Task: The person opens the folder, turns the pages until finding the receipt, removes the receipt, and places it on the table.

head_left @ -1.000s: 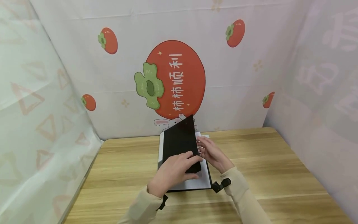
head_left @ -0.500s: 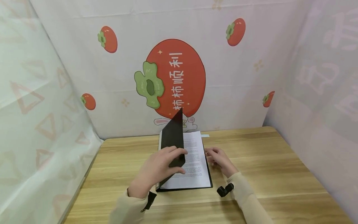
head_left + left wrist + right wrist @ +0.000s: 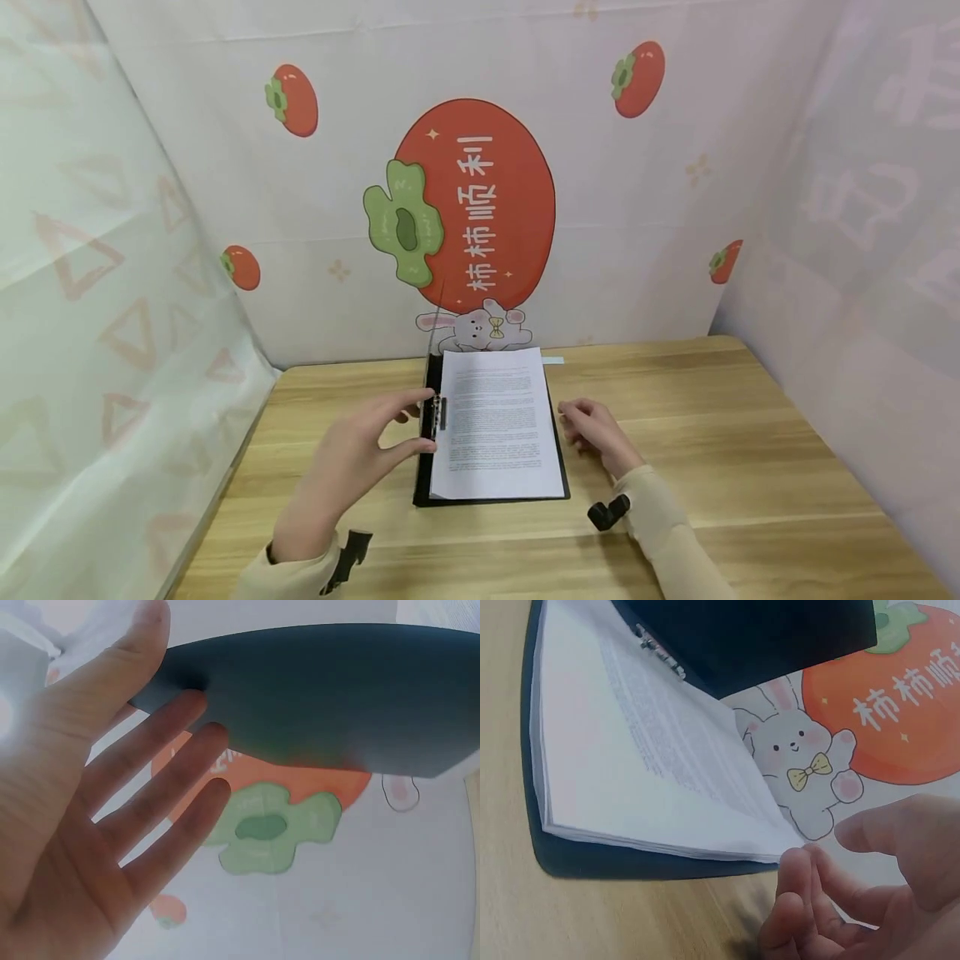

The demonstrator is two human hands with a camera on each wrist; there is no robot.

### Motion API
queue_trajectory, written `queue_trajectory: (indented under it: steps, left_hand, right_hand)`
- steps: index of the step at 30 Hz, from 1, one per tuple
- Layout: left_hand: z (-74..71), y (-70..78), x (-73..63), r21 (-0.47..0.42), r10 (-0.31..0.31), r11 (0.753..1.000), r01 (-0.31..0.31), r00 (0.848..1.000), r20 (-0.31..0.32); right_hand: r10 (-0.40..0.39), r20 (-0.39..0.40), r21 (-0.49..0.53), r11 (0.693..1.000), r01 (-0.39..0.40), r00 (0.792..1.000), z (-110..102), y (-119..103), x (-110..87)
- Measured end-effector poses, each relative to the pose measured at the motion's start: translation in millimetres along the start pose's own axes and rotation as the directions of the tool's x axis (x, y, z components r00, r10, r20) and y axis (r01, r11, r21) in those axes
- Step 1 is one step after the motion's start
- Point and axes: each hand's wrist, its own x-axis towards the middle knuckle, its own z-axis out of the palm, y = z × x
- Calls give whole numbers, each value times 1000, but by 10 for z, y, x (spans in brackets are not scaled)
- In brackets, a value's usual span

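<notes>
A black clip folder (image 3: 492, 501) lies opened out on the table, with a stack of printed paper (image 3: 495, 425) inside. A metal clip (image 3: 441, 412) sits along its left side. The dark cover (image 3: 315, 690) stands almost upright, edge-on in the head view. At the cover, my left hand (image 3: 352, 450) holds the edge between thumb and fingers, with the index finger partly hidden behind it. My right hand (image 3: 600, 433) rests beside the folder's right edge, fingers loosely curled and holding nothing. In the right wrist view its fingertips (image 3: 799, 870) are close to the paper's corner; contact is unclear.
The wooden table (image 3: 720, 467) extends on both sides of the folder. A small pale-blue strip (image 3: 552, 361) pokes out near its far right corner. Behind stands a white cloth backdrop (image 3: 622, 217) printed with persimmons and a rabbit.
My left hand has swung the cover up and leftward, uncovering the printed pages and the clip. The right hand has drawn back from the folder's pages to beside its right edge.
</notes>
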Motion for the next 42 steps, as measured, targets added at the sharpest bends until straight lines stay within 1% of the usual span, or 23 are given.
queue_trajectory:
  steps: [4, 7, 9, 11, 13, 15, 17, 21, 25, 28, 33, 36, 38, 40, 42]
  left_hand:
    - [-93, -90, -122, -1, 19, 1000, -19, 998, -62]
    - [-142, -148, -201, -26, 41, 999, -44, 994, -99]
    - [-165, -178, -254, -49, 40, 998, -46, 992, -118]
    - [-182, -201, -315, -55, 22, 998, -30, 989, -144]
    - [-193, -229, -387, -47, -12, 999, 5, 986, -168]
    - [-198, -256, -461, -37, -44, 999, 38, 980, -194]
    - [-201, -285, -525, -29, -53, 998, 48, 972, -230]
    - [-212, -316, -629, -27, -87, 996, 83, 961, -261]
    - [-224, -328, -735, -39, -139, 990, 133, 949, -282]
    - [-225, -347, -802, -38, -149, 989, 145, 938, -311]
    - [-215, -366, -876, -33, -137, 990, 135, 923, -359]
    - [-230, -382, -943, -36, -180, 983, 179, 916, -359]
    - [-248, -407, -998, -6, -190, 979, 201, 911, -368]
    - [-266, -443, -1055, 52, -190, 973, 225, 907, -377]
    - [-280, -471, -1113, 113, -176, 964, 239, 901, -396]
  right_hand:
    - [-28, -26, -79, 997, 26, 999, 55, -14, -6]
    - [-38, -35, -118, 992, 33, 999, 98, -26, -13]
    - [-39, -39, -135, 990, 33, 999, 124, -32, -10]
    - [-36, -40, -152, 988, 30, 999, 150, -35, -5]
    - [-35, -33, -168, 985, 29, 999, 168, -31, 9]
    - [-34, -26, -178, 984, 29, 999, 179, -26, 27]
    - [-38, -20, -178, 983, 34, 999, 181, -23, 46]
    - [-43, -20, -180, 983, 39, 999, 170, -15, 73]
    - [-35, -11, -179, 983, 32, 999, 169, -16, 77]
    - [-26, -5, -177, 984, 25, 1000, 172, -19, 78]
    - [-32, -3, -176, 984, 31, 999, 175, -3, 70]
    - [-38, 2, -174, 984, 37, 999, 174, -1, 64]
    - [-43, 4, -172, 984, 43, 999, 172, 1, 55]
    - [-49, 2, -169, 984, 49, 999, 171, 9, 50]
    - [-56, -3, -173, 983, 55, 998, 174, 22, 45]
